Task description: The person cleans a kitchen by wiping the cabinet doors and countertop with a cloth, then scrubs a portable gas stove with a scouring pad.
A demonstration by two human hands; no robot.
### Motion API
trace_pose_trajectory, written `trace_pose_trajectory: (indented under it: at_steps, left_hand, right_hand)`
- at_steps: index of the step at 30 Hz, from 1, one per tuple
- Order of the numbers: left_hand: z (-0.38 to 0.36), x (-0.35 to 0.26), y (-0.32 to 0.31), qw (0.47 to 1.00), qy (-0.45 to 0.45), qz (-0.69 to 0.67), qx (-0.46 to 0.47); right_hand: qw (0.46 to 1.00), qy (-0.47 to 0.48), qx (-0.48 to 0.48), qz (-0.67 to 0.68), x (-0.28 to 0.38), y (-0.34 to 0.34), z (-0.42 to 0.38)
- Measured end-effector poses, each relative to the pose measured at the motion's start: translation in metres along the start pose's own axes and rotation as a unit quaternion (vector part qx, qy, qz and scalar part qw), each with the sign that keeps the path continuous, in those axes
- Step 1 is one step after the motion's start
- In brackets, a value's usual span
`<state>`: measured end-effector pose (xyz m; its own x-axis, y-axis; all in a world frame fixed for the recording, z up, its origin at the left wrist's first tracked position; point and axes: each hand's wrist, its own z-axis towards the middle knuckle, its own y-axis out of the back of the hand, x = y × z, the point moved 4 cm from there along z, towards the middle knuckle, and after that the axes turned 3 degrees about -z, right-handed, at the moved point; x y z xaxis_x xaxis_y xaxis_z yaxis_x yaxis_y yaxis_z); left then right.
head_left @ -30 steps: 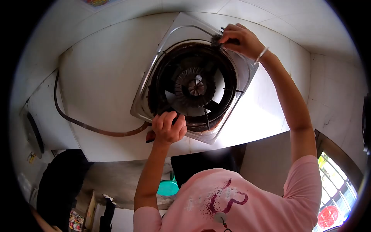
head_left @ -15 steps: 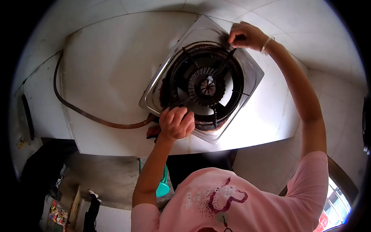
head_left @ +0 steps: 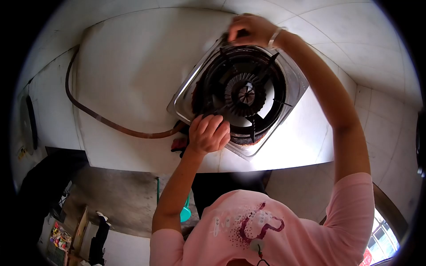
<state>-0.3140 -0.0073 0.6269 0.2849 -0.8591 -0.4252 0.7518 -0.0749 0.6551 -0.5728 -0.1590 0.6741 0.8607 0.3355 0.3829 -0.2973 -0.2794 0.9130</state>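
A single-burner gas stove (head_left: pixel 298 82) with a shiny metal top sits at an angle on the white counter. Its dark, rusty pan support (head_left: pixel 284 104) rings the ridged burner head (head_left: pixel 245 94). My left hand (head_left: pixel 208 135) is closed on the stove's near left edge, fingers curled over beside the ring. At the stove's far corner, my right hand (head_left: pixel 253 31) is bent down with its fingers pinched together. Something small and dark shows under those fingers, but I cannot tell what it is. A bracelet (head_left: pixel 275 37) circles the right wrist.
A brown gas hose (head_left: pixel 117 126) curves over the counter (head_left: pixel 133 66) from the left wall to the stove. Near the left wrist lies a small red and black object (head_left: pixel 179 144). White tiled wall (head_left: pixel 337 26) stands close behind. Below the counter's edge is a green plastic item (head_left: pixel 185 213).
My right hand has slid left along the stove's far edge to its far corner. My left hand keeps its place on the stove. The whole view has shifted slightly.
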Motion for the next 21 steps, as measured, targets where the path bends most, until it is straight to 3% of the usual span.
trace_pose_trajectory:
  at_steps: [4,9,11,15,17,21]
  left_hand:
    - [0.002,0.001,0.001,1.0,-0.003,-0.03,0.001]
    - [0.001,0.001,0.0,1.0,0.0,-0.028,-0.005]
    - [0.001,0.0,0.001,1.0,-0.005,-0.017,-0.006]
    - [0.005,0.001,-0.001,0.999,-0.001,-0.031,-0.011]
    - [0.002,0.002,0.002,0.999,-0.001,-0.039,-0.023]
    - [0.002,0.002,0.002,0.999,-0.003,-0.031,-0.04]
  right_hand:
    - [0.991,-0.127,0.035,0.003,-0.035,0.01,-0.028]
    - [0.999,0.018,0.009,0.05,0.023,-0.003,0.024]
    - [0.994,-0.038,0.065,0.085,0.042,-0.002,0.037]
    - [0.998,0.054,-0.002,0.035,-0.001,-0.009,0.028]
    - [0.995,-0.063,0.083,0.0,-0.022,0.007,0.021]
    - [0.996,-0.049,0.065,-0.037,-0.014,0.005,0.027]
